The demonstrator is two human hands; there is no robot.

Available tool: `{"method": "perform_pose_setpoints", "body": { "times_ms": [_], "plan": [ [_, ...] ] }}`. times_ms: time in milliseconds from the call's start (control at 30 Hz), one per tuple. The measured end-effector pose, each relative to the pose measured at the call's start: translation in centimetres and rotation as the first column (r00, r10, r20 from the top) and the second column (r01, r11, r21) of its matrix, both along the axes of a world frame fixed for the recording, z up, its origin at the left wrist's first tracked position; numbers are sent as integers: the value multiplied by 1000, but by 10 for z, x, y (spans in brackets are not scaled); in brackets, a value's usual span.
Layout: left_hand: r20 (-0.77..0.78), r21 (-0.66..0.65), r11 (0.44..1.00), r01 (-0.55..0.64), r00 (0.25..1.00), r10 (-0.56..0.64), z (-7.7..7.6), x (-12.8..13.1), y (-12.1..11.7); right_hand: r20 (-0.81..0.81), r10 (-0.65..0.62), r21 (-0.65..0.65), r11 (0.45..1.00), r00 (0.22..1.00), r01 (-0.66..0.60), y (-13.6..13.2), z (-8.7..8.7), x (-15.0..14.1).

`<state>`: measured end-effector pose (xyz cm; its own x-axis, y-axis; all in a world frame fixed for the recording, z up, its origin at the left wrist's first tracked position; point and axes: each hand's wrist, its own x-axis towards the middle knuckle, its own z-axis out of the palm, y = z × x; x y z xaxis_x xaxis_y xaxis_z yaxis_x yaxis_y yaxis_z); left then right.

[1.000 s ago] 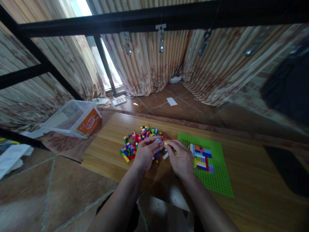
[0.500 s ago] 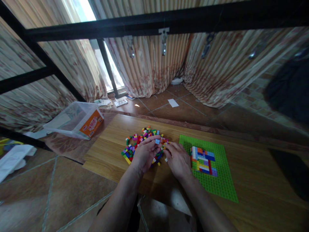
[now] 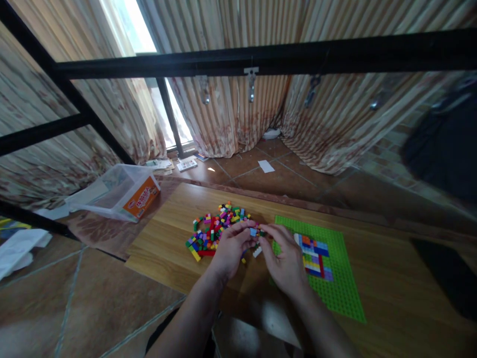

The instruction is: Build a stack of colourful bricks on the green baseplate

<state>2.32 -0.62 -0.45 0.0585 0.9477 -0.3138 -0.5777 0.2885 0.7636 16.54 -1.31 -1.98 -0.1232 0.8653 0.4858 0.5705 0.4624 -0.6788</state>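
Note:
My left hand (image 3: 231, 247) and my right hand (image 3: 285, 258) meet fingertip to fingertip just above the wooden table (image 3: 175, 238). Both are pinched on a small light-blue brick (image 3: 253, 231) held between them. Behind and left of my hands lies a heap of small coloured bricks (image 3: 212, 231). To the right a green baseplate (image 3: 337, 288) lies flat, with a patch of coloured bricks (image 3: 313, 254) pressed onto it; my right hand covers the plate's near-left part.
A clear plastic box (image 3: 119, 191) with an orange label stands on a lower surface to the left. Black metal frame bars (image 3: 261, 52) cross overhead. Curtains hang behind, with papers (image 3: 186, 164) on the tiled floor. A dark object (image 3: 450, 278) lies at the table's right.
My hands have lifted slightly and stayed pinched together on the small brick. The camera tilted down a little, so the table sits lower in the picture.

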Motion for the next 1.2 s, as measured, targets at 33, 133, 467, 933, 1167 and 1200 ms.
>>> {"method": "perform_pose_setpoints", "body": {
  "times_ms": [33,133,467,933,1167,1200],
  "plan": [
    [-3,3,1000,9,1000,-9,0,2,-1,-4,-2,-2,1000,1000,2,-1,0,1],
    [-4,9,999,35,999,-35,2,9,-2,7,-29,-17,999,1000,29,-2,1,3],
    [-259,86,985,148,958,-122,-5,41,-3,24,-207,-117,971,978,209,-7,12,72],
    [-579,165,952,258,807,-119,-27,77,-10,103,-187,-286,935,977,209,-7,-1,120],
    [-692,285,890,355,719,-65,-32,80,-15,207,-168,-265,939,964,220,-6,-4,114],
    [-737,306,872,383,675,-38,-31,80,-16,224,-166,-264,938,960,224,-5,-3,114]
  ]
}}
